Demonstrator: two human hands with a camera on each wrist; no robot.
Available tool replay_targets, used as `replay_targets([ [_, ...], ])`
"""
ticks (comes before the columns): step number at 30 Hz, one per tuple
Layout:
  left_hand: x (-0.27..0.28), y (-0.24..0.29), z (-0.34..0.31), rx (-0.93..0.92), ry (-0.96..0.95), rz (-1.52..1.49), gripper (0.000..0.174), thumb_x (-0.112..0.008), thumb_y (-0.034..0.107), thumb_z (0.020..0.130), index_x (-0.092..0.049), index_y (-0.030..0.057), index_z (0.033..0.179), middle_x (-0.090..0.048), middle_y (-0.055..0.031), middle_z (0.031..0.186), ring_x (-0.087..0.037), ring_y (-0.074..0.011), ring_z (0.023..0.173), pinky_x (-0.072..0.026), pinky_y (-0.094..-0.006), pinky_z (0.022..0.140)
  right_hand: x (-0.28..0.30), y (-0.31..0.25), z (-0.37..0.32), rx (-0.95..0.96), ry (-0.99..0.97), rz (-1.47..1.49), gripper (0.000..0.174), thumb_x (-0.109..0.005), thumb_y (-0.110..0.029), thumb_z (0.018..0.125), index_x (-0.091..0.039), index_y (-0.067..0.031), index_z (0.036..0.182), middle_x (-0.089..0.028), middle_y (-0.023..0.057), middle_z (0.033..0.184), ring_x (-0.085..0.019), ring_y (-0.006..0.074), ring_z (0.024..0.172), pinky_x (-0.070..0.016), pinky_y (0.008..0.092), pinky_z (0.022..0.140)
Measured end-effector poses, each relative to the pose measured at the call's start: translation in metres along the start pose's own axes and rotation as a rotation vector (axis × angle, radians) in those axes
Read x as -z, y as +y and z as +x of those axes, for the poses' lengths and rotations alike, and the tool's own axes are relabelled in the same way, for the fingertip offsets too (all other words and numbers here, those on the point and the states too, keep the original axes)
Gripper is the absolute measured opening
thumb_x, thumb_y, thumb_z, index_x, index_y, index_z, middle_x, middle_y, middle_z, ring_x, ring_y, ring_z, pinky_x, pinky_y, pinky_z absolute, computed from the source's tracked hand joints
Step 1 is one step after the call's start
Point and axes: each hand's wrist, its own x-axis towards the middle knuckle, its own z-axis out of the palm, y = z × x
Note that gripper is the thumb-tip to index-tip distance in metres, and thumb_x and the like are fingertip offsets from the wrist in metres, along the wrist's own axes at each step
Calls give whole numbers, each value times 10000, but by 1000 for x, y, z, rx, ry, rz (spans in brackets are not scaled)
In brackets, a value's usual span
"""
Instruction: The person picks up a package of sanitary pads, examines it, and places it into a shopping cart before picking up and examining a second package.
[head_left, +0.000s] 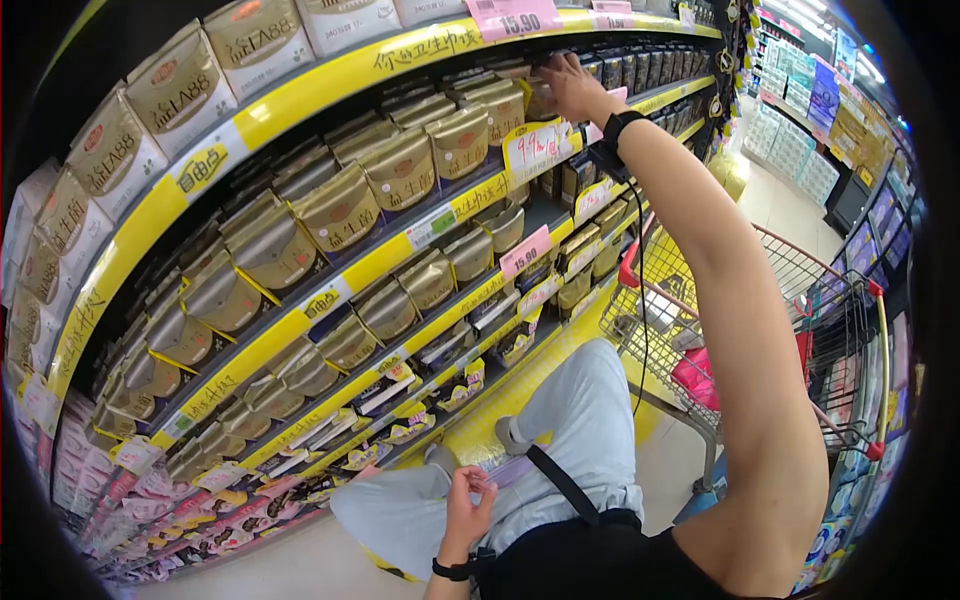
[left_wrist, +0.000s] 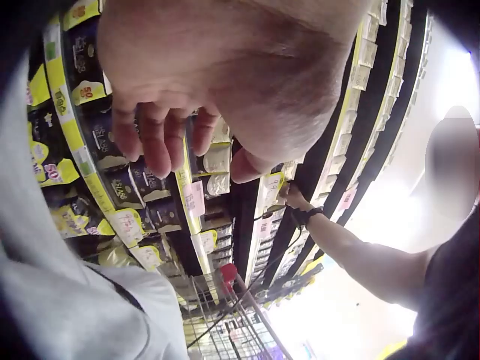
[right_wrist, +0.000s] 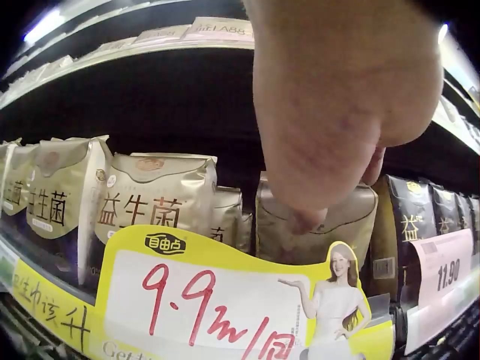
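Note:
My right hand (head_left: 577, 88) reaches up to the second shelf from the top and grips a gold packet of sanitary pads (right_wrist: 315, 238) by its upper part. In the right wrist view one digit lies on the packet's front, and the rest are mostly hidden behind the palm. The packet stands among others behind a yellow-edged 9.9 price card (right_wrist: 187, 300). Down near my lap, my left hand (head_left: 467, 510) hangs with loosely bent fingers. Nothing shows in its grasp in the left wrist view. A pale purple item (head_left: 508, 472) lies beside it over the jeans.
Gold sanitary pad packets (head_left: 335, 208) fill the shelves leftward; dark ones (right_wrist: 409, 225) stand right of the hand. A shopping cart (head_left: 760, 330) with a pink item (head_left: 697, 378) stands close on the right. A black cable (head_left: 645, 300) hangs from the right wrist.

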Motion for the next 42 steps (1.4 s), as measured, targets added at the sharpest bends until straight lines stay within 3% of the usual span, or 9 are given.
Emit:
replay_targets([
  [4,-5,-9,0,12,-5,-35,348,-721,99,882,-519,16,1153,-625,-89,991,-604,-170,822,-505,-312,771,11,3,-8,48,-45,5,563,-684,-192,855,-471,-146,1374,-580,104,1279,-470,341,1278,-428,524,1019],
  [8,-6,-6,-1,-20,-30,-6,358,-724,108,878,-525,14,1161,-640,-93,986,-620,-179,838,-510,-318,782,20,6,-22,-43,255,23,470,-630,-124,881,-495,-115,1332,-600,68,1219,-511,269,1225,-338,473,964],
  [16,-7,-10,3,-13,-34,-21,335,-720,95,868,-552,27,1149,-660,-97,982,-640,-184,833,-521,-324,781,94,-44,-153,-77,673,206,466,-613,-50,906,-458,-8,1343,-534,210,1267,-484,387,1209,-324,455,1045],
  [19,-11,-17,8,-6,-94,-24,335,-722,93,866,-555,31,1149,-658,-92,973,-640,-180,831,-520,-322,780,83,-80,-229,-311,446,832,364,-412,-179,1063,-412,17,1369,-522,103,1178,-497,205,1060,-424,356,955],
  [22,-13,9,19,10,-176,3,357,-733,107,867,-559,33,1170,-648,-82,1004,-636,-175,874,-522,-322,818,19,-128,-324,-432,62,1064,512,-481,-331,1052,-452,28,1416,-593,121,1222,-578,240,1106,-489,389,942],
  [24,-10,12,25,1,-257,29,488,-765,162,858,-514,17,1251,-639,-109,1084,-635,-199,958,-520,-332,882,62,-176,-331,-246,-462,1257,500,-569,-303,1004,-505,29,1373,-648,193,1186,-631,297,1102,-489,430,952],
  [29,-18,16,34,-65,-149,-65,718,-810,233,828,-394,-24,1354,-606,-169,1218,-621,-236,1087,-501,-353,956,69,-278,-363,-21,-638,1574,418,-587,-281,994,-589,42,1259,-674,210,1113,-669,348,1018,-519,401,893],
  [38,-23,-11,24,83,132,-281,639,-831,212,808,-454,-16,1271,-620,-135,1146,-613,-184,1062,-504,-338,922,41,-347,-396,-558,-435,1633,401,-758,-228,883,-579,-10,1168,-622,148,1102,-624,256,973,-503,359,880],
  [42,-14,17,28,19,223,-45,568,-866,219,771,-507,16,1160,-662,-112,1010,-650,-182,942,-521,-329,836,22,-364,-423,-640,-581,1697,292,-634,-190,973,-569,-5,1191,-589,130,1149,-574,224,1048,-458,329,934],
])
